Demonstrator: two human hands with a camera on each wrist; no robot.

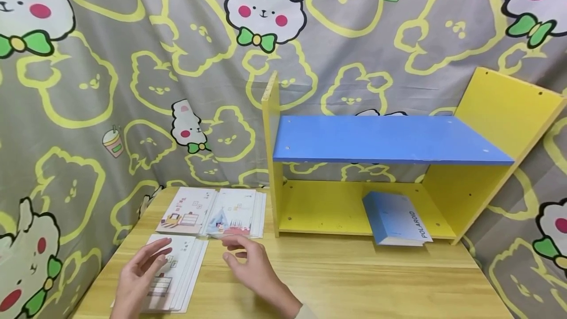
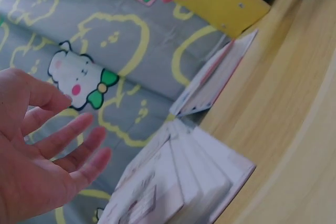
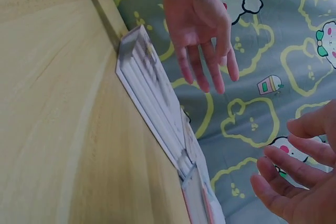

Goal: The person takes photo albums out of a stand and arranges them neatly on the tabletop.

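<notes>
My left hand [image 1: 136, 275] hovers over the near stack of white illustrated booklets [image 1: 188, 272], its fingers loosely bent and nothing between them. In the left wrist view the hand [image 2: 44, 156] is clear of that stack [image 2: 173, 177], whose layers are slightly fanned. My right hand [image 1: 259, 271] is held above the table, just right of the near stack and in front of the back right stack [image 1: 232, 208]. Its fingers are relaxed and empty in the right wrist view, where the right hand [image 3: 302, 169] is apart from the booklets. A third stack [image 1: 186, 208] lies at the back left.
A yellow shelf unit with a blue board [image 1: 390, 137] stands on the right of the wooden table [image 1: 354, 279]. On its lower board lies a thick blue and white book [image 1: 396, 218] marked POLAROID, overhanging the front edge. A patterned grey curtain [image 1: 212, 82] hangs behind.
</notes>
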